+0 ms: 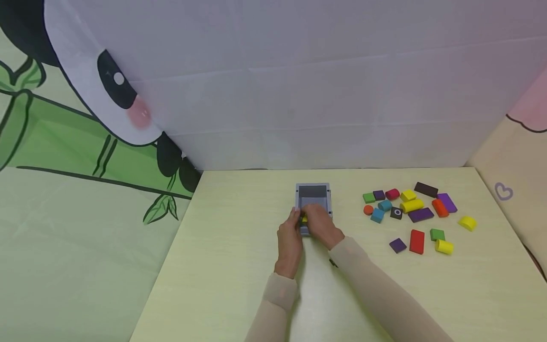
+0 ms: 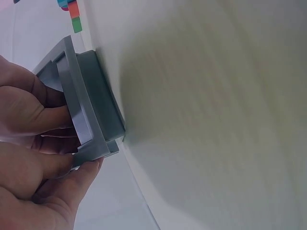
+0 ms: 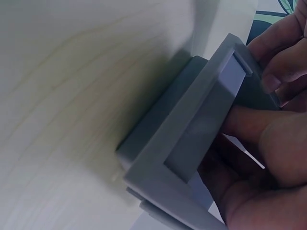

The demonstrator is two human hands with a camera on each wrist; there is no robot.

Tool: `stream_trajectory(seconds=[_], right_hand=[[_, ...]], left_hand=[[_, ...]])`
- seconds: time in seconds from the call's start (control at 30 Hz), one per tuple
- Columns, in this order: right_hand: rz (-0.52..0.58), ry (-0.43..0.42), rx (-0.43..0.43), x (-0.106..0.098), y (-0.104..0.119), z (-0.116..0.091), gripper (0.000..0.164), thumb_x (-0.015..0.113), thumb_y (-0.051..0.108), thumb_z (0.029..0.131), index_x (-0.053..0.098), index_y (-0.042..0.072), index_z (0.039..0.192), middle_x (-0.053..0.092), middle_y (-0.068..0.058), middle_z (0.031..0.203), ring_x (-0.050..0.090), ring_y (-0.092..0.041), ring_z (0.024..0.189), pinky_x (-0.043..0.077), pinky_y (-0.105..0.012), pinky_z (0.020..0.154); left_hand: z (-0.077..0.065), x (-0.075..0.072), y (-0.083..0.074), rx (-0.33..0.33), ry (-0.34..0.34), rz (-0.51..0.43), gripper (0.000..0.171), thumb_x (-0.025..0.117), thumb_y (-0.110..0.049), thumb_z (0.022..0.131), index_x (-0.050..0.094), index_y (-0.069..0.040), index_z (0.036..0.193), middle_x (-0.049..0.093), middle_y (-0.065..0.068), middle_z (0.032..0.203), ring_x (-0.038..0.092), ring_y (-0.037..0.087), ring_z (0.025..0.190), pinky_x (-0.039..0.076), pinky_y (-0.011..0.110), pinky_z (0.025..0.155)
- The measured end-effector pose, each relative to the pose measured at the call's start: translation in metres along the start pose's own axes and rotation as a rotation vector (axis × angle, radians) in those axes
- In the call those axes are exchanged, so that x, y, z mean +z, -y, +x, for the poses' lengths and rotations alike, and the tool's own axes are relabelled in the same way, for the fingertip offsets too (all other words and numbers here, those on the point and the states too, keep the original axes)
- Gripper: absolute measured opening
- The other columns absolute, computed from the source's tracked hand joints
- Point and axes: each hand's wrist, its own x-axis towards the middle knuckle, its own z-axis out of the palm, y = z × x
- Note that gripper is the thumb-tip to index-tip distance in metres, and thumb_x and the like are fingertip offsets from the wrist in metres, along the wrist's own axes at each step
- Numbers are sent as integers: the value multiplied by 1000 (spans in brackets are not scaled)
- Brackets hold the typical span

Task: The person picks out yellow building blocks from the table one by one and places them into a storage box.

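Observation:
A grey rectangular box point(image 1: 313, 185) with a raised rim stands on the table in front of me. My left hand point(image 1: 290, 244) pinches its near left rim between thumb and finger; the left wrist view shows this grip on the box edge point(image 2: 85, 98). Down inside the box reach the fingers of my right hand point(image 1: 322, 227). Their tips are hidden behind the box wall point(image 3: 184, 115) in the right wrist view, so whether they hold anything cannot be seen. Between both hands a small yellow piece point(image 1: 304, 220) shows in the box.
Right of the box lie several coloured blocks, among them a yellow cylinder point(image 1: 412, 205), a dark plank point(image 1: 426, 190), a red block point(image 1: 417, 242) and a purple block point(image 1: 398, 245). A printed cloth point(image 1: 320, 104) hangs behind the table's far edge point(image 1: 256, 170).

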Motion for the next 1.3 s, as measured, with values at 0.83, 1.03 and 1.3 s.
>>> stream_trajectory(seconds=[0.83, 1.03, 1.3], right_hand=[[47, -56, -5, -31, 13, -18, 34, 53, -15, 94, 74, -6, 119, 73, -21, 124, 66, -40, 124, 53, -52, 109], [71, -122, -8, -50, 12, -22, 31, 60, -15, 93, 74, -6, 120, 72, -21, 127, 64, -41, 126, 53, -54, 110], [77, -103, 64, -66, 4, -28, 30, 64, -10, 97, 73, -5, 125, 70, -20, 133, 60, -42, 133, 49, -56, 115]], left_hand=[[-1, -3, 0, -17, 13, -27, 40, 59, 15, 99, 68, 4, 136, 63, 23, 142, 67, 37, 124, 60, 44, 98], [1, -2, 1, -11, 9, -15, 39, 59, 15, 99, 67, 6, 137, 63, 24, 142, 67, 39, 123, 61, 47, 97], [2, 0, 3, -29, 29, -22, 36, 58, 11, 102, 67, 5, 137, 62, 23, 143, 65, 38, 125, 60, 46, 99]])
